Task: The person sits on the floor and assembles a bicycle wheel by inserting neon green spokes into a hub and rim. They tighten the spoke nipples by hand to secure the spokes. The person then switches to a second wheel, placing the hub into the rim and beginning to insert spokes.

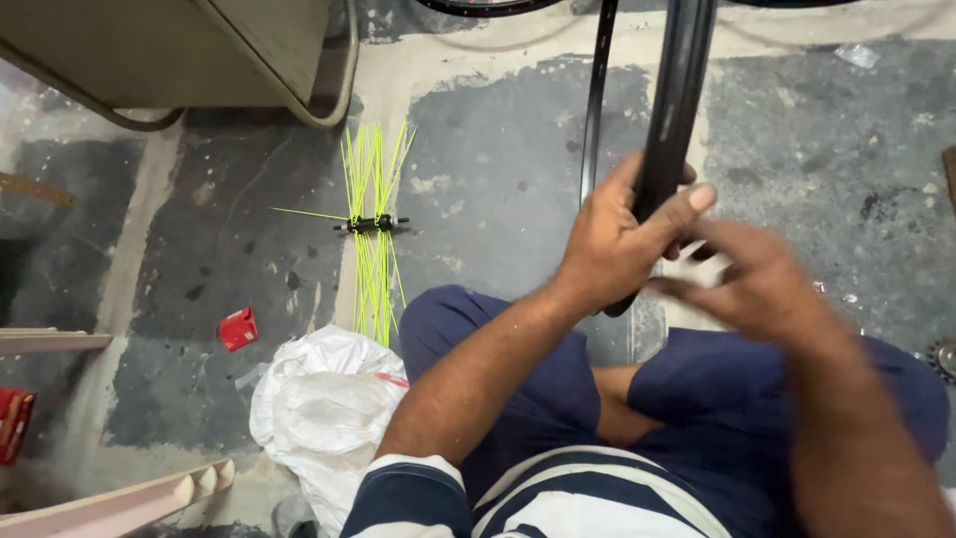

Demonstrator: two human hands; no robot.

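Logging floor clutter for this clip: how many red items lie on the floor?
2. A small red box lies on the concrete left of the white bag; a second red item sits at the far left edge, partly cut off. More may lie hidden out of view.

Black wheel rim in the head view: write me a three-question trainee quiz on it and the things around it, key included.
1. True or false: the left hand is wrapped around the black wheel rim.
2. What lies on the floor left of the rim, beyond the person's knee?
A. a hub with neon-yellow spokes
B. a coiled chain
C. a hammer
3. Fill in: the small box on the floor near the white bag is ____ in colour.

Key:
1. True; the right hand, blurred, is at the rim's lower end.
2. A, the hub with neon-yellow spokes.
3. Red, the small red box.
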